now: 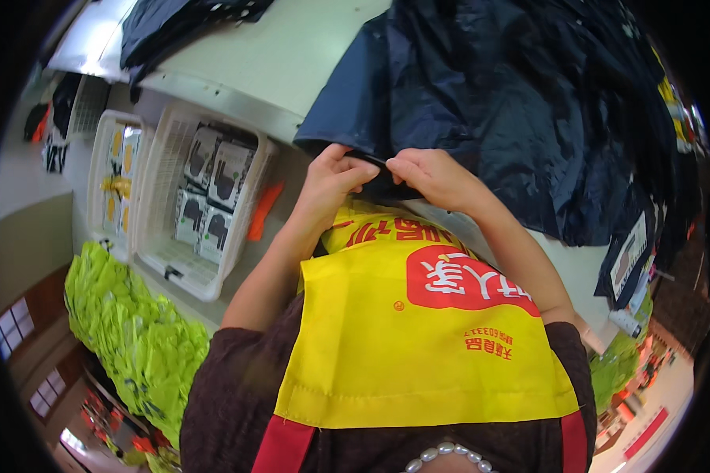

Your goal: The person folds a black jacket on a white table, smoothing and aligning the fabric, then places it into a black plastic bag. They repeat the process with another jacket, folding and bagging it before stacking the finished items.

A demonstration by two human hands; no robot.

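A dark navy garment [521, 102] of smooth, slightly shiny fabric is spread over the pale table, with its near edge hanging toward me. My left hand [333, 183] pinches that edge between thumb and fingers. Close beside it, my right hand [435, 178] grips the same edge, thumb and forefinger pressed together. A short dark strip of the edge runs between the two hands. The fabric's folds hide what lies under it.
Left of me stand a large white basket [185, 276] with several printed packs and a narrower white basket [95, 173]. Lime-green bagged items [134, 339] are heaped below. Another navy garment [189, 31] lies on the table [308, 47]. A printed card [629, 256] is at right.
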